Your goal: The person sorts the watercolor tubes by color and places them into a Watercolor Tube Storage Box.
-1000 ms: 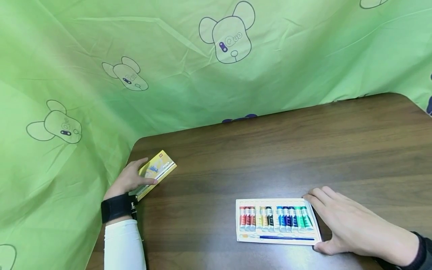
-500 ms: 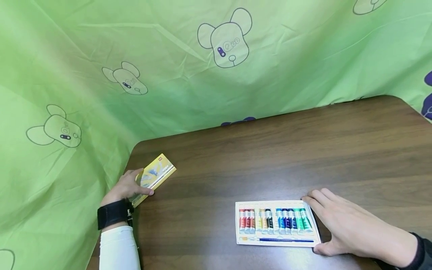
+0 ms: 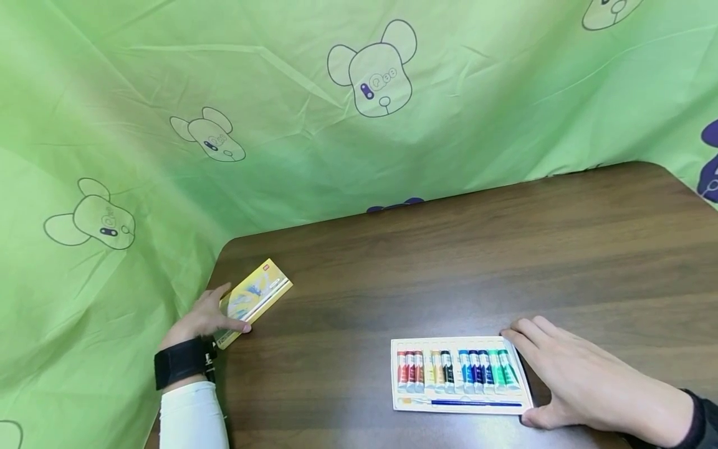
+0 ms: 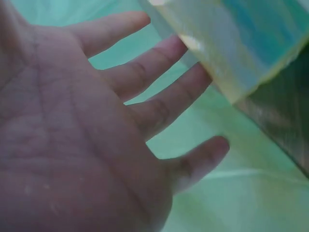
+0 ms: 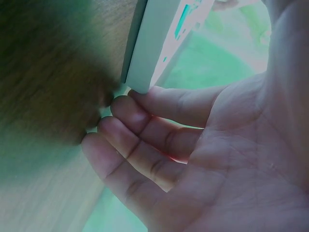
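A yellow cardboard box (image 3: 257, 296) with a blue picture lies slantwise at the table's left edge in the head view. My left hand (image 3: 206, 315) is at its lower left end, the thumb by the near side. In the left wrist view its fingers (image 4: 159, 108) are spread and nearly straight, tips at the box's edge. To the right lies a white tray (image 3: 449, 344) of paint tubes (image 3: 447, 371) with a blue-handled paintbrush (image 3: 475, 403). My right hand (image 3: 578, 377) grips the tray's right end between thumb and index finger; the other fingers hang beside it.
The brown wooden table (image 3: 348, 299) runs under both things. A green cloth (image 3: 280, 137) with printed bear heads hangs behind the table and along its left side.
My left hand has drawn back to the lower left along the yellow box, baring more of its top. The right hand and the tray keep their places; the whole head view has shifted slightly.
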### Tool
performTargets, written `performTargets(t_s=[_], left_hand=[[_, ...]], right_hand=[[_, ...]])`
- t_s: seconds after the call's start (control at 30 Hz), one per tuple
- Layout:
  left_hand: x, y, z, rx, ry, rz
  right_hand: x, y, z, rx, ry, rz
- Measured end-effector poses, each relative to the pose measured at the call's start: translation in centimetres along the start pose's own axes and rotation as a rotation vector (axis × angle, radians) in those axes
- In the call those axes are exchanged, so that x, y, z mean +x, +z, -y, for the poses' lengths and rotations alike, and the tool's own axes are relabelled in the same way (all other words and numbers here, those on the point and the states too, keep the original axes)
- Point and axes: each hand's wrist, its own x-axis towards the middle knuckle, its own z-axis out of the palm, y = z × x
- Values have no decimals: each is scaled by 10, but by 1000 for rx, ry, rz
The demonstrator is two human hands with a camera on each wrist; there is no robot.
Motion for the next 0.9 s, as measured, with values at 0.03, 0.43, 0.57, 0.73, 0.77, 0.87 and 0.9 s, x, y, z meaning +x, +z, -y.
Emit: performTargets(t_s=[0.03,0.43,0.57,0.73,0.77,0.87,0.9], left_hand=[[-1,0,2,-3,4,1],[-7,-3,10,-43,11,34],[-6,-2,9,-22,10,34],[-4,-1,5,-12,2,29],[-4,-1,4,-17,-1,28],[-2,0,1,-27,-20,24],[-2,0,1,-29,-24,23]], right_hand=[[0,0,0,8,3,11],[2,-1,0,30,46,79],[1,1,-2,56,58,88],[-1,1,-3,79,65,91],[-2,1,-3,84,66,88],[-1,1,-1,98,62,88],[-1,1,-1,99,54,84]])
